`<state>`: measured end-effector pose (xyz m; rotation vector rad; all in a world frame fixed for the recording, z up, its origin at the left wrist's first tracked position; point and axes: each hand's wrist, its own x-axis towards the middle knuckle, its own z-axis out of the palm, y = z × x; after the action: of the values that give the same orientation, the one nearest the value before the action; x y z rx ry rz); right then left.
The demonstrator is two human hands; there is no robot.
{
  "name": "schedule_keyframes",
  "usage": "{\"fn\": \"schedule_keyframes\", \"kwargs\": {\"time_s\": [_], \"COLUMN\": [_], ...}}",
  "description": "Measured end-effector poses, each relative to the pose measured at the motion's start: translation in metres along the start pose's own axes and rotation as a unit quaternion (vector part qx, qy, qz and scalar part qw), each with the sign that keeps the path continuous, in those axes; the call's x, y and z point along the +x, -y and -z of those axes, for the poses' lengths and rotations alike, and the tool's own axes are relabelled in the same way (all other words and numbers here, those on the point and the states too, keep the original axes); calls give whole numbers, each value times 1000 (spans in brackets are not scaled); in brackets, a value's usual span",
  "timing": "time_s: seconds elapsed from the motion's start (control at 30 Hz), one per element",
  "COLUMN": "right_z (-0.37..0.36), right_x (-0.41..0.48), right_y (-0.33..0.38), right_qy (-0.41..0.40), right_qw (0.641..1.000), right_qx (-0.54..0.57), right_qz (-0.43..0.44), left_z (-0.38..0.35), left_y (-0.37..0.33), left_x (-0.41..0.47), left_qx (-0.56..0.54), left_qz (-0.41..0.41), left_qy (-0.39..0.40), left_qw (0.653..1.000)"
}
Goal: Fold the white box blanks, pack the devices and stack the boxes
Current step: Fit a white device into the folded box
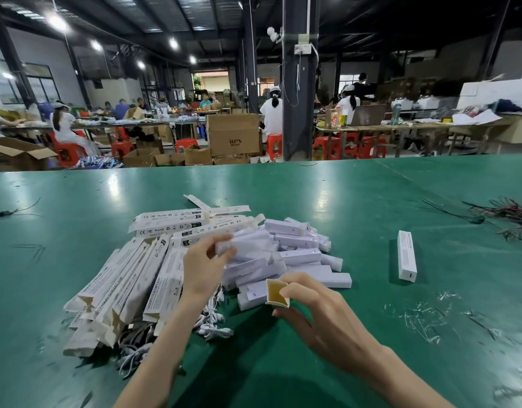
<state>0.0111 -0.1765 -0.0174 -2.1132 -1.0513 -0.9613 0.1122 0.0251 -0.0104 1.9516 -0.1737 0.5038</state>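
Note:
My right hand (309,307) holds an opened white box (278,295) with its square open end facing me, brown inside. My left hand (205,265) pinches a long white device (248,245) just above the heap of wrapped devices (301,254). Flat and part-folded box blanks (127,284) lie in a pile on the left, with more printed blanks (171,222) behind. One closed box (406,256) lies alone on the right of the green table (283,184). White cables (212,319) lie under my left wrist.
A tangle of dark wires (501,216) lies at the right edge, a thin wire (6,213) at the left. Scraps of clear film (421,316) lie at the right front. Beyond the table stand cardboard cartons (233,134), red stools and seated workers.

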Motion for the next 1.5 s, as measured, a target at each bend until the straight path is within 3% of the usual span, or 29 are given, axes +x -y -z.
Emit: {"fn": "schedule_keyframes", "kwargs": {"time_s": [0.1, 0.2, 0.3, 0.43, 0.67, 1.03, 1.3, 1.5], "right_z": [2, 3, 2, 4, 12, 13, 14, 16], "right_x": [0, 2, 4, 1, 2, 5, 5, 11], "right_y": [1, 2, 2, 1, -1, 6, 7, 16], "right_qy": [10, 6, -7, 1, 44, 24, -1, -35], "right_qw": [1000, 1000, 1000, 1000, 986, 982, 981, 993], "right_qx": [10, -14, -16, -11, 56, 136, 136, 78], "right_qz": [2, -5, -10, -24, -152, -127, -137, -76], "left_z": [25, 61, 78, 76, 76, 89, 79, 86], "left_y": [-44, -87, -108, -105, -97, -118, -121, -123], "left_x": [-9, -30, -54, -72, -74, -75, -82, -84], "left_qx": [-147, -235, -202, -164, -44, 113, 133, 168], "left_qz": [-69, -187, -234, -225, -264, -359, -376, -392], "left_qy": [-36, -1, 41, 83, 78, 87, 62, 61], "left_qw": [986, 954, 950, 957, 960, 922, 915, 902]}}
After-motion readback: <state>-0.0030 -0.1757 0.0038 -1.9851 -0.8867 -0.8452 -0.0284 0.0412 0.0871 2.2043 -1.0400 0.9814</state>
